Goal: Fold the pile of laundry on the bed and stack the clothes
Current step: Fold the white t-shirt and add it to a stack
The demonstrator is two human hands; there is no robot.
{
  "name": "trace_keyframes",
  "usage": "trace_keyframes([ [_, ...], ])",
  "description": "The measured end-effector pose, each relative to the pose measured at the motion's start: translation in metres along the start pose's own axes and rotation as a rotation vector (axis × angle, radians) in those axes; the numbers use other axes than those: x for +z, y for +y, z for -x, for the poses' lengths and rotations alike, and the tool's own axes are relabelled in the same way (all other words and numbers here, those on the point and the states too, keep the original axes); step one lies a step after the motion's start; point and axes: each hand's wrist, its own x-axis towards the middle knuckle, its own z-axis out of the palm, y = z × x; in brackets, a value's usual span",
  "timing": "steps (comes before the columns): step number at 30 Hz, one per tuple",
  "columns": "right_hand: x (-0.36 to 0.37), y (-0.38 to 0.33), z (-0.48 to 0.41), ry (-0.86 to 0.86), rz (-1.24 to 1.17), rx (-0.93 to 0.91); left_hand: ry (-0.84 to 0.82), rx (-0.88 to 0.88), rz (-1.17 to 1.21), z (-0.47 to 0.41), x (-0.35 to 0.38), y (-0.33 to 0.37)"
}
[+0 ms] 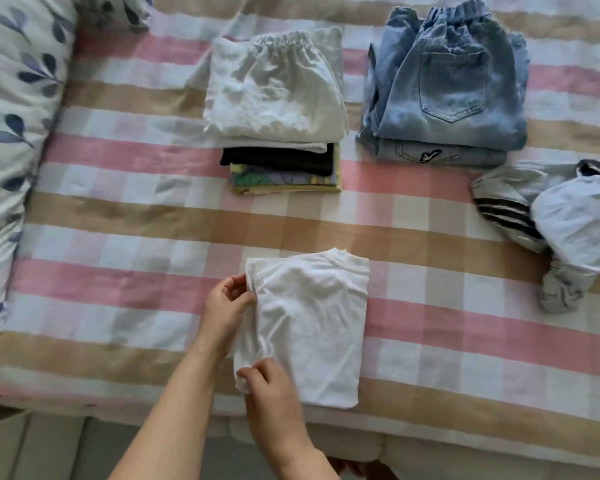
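Bed [465,441]: fills most of the view, its near edge running along the bottom.
Bed sheet [118,237]: broad checks of pink, beige and white, lightly creased, spread flat.
Leaf-print bedding [11,133]: white with dark blue leaves, bunched along the left side; pillow or quilt, cannot tell.
Floor [49,452]: pale grey, seamed, lower left.
Light: soft, even; shadows faint.

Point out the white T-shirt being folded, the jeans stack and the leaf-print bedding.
white T-shirt [312,317]: head view, middle of its body.
jeans stack [451,86]: head view, top pair's back pocket.
leaf-print bedding [11,98]: head view, patterned cover.
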Motion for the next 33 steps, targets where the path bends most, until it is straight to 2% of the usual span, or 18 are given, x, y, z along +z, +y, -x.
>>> trace_keyframes([
  [2,-0.008,0.009,0.0,-0.019,-0.038,0.026,0.113,0.099,-0.118,0.004,0.0,-0.006],
  [4,-0.023,0.021,-0.002,0.164,-0.068,0.132,0.235,0.171,-0.222,0.015,-0.002,-0.014],
  [7,-0.051,0.044,-0.01,0.503,-0.114,0.544,0.212,0.084,-0.303,0.033,0.005,-0.028],
  [9,-0.063,0.06,-0.014,0.504,-0.242,0.81,0.186,0.024,-0.351,0.039,0.012,-0.035],
  [11,-0.068,0.07,-0.016,0.428,-0.384,0.891,0.203,-0.026,-0.391,0.039,0.015,-0.036],
  [15,-0.068,0.075,-0.018,0.291,-0.509,0.879,0.106,-0.122,-0.433,0.03,0.014,-0.031],
  [18,-0.07,0.074,-0.02,0.205,-0.682,0.901,-0.002,-0.127,-0.411,0.033,0.015,-0.028],
  [20,-0.076,0.074,-0.02,0.175,-0.73,0.887,0.001,-0.113,-0.39,0.04,0.017,-0.024],
  [28,-0.17,0.081,-0.036,0.305,-0.718,0.75,-0.039,0.027,-0.173,0.07,0.072,0.048],
  [33,-0.256,0.101,-0.099,0.393,-0.643,0.56,-0.104,0.201,-0.124,0.04,0.14,0.13],
])
